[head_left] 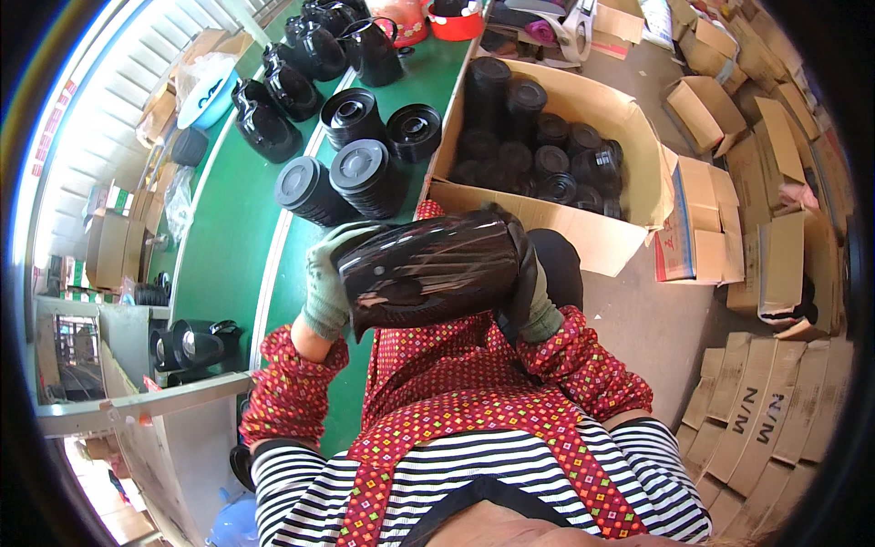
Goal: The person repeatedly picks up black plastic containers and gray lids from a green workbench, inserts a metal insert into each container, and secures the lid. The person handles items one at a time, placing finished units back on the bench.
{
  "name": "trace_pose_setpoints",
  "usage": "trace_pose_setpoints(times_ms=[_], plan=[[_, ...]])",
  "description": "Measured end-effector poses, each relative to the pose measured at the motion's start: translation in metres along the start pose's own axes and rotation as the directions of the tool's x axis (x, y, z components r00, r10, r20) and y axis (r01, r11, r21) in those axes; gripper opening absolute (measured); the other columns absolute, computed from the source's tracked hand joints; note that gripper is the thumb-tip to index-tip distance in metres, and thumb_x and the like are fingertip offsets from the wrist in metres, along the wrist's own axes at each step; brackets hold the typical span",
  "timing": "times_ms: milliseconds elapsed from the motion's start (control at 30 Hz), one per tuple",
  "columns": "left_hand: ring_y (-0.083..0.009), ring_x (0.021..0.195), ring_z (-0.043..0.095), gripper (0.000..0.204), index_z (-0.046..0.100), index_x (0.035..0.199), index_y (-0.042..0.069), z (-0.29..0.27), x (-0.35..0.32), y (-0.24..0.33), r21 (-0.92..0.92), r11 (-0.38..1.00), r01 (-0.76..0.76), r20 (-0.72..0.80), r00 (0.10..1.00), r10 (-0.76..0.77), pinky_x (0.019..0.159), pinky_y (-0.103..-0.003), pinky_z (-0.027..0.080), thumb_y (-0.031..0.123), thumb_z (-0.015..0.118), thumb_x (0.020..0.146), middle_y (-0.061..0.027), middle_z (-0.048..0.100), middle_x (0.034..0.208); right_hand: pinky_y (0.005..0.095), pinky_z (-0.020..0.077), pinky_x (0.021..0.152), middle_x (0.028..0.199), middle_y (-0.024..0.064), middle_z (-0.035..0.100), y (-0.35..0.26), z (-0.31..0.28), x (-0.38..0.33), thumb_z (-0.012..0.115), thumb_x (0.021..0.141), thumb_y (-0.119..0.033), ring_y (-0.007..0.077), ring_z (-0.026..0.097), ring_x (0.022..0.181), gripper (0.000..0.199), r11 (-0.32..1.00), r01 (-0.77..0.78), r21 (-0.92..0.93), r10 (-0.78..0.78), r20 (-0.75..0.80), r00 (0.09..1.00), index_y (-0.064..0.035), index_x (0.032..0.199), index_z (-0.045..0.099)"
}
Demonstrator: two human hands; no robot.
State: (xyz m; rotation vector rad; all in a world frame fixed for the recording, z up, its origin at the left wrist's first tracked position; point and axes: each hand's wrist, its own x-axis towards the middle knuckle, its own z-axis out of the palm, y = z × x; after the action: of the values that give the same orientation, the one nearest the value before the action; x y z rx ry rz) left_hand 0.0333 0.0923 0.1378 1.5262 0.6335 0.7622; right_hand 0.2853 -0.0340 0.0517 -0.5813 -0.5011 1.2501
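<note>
both gloved hands grip a glossy black kettle shell (428,269) held above the lap: left hand (325,283) wraps its open end, right hand (533,301) closes on the far end. this looks like inspection; next likely calls for setting it on the green bench (228,228).

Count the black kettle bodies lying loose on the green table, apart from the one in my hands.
4, lined up along the table's far left: one, the next, then, and the farthest by the red items. More may be hidden beyond the top edge.
</note>
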Motion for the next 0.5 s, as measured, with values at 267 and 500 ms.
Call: trace_pose_setpoints(times_ms=[267, 500], plan=[[-0.0344, 0.099, 0.076, 0.032, 0.079, 0.109, 0.0, 0.007, 0.007, 0.025, 0.768, 0.64, -0.022, 0.041, 0.999, -0.015, 0.089, -0.04, 0.059, 0.009, 0.08, 0.078, -0.0204, 0.077, 0.105, 0.0443, 0.0444, 0.121, 0.151, 0.0164, 0.059, 0.049, -0.051, -0.011, 0.043, 0.114, -0.041, 0.028, 0.056, 0.141, 0.057, 0.973, -0.23, -0.001, 0.229, -0.072, 0.971, -0.0022, 0.154, 0.05], [-0.04, 0.121, 0.067, 0.062, 0.066, 0.138, 0.01, 0.025, 0.009, 0.057, 0.891, 0.453, -0.012, 0.082, 0.988, -0.135, 0.1, -0.045, 0.055, 0.017, 0.082, 0.078, -0.0221, 0.066, 0.136, 0.0444, 0.0335, 0.127, 0.159, 0.0219, 0.048, -0.026, 0.049, -0.006, 0.082, 0.08, 0.002, 0.0348, 0.043, 0.153, 0.092, 0.456, 0.572, -0.681, -0.104, 0.598, 0.795, -0.0001, 0.161, 0.039]])
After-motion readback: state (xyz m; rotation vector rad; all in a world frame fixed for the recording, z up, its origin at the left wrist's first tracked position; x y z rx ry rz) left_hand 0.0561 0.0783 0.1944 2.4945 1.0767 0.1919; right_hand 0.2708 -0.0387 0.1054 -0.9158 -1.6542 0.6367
